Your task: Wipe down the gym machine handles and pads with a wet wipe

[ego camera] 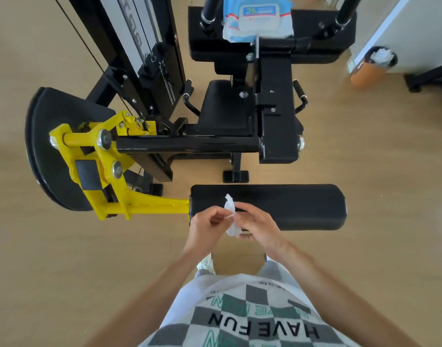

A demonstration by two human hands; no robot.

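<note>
Left hand (206, 222) and right hand (258, 226) grasp a crumpled wet wipe (231, 217) together
Both pinch the white wipe between their fingers, just above the black roller pad (290, 206) nearest the person; a wipes pack (258, 18) lies on the far pad (327, 50)

Wipe (231, 217) at left end of leg pad (297, 206), seat (223, 108) behind it, wipe pack (257, 18) on far pad (209, 50), bin (372, 67) far right.
</note>
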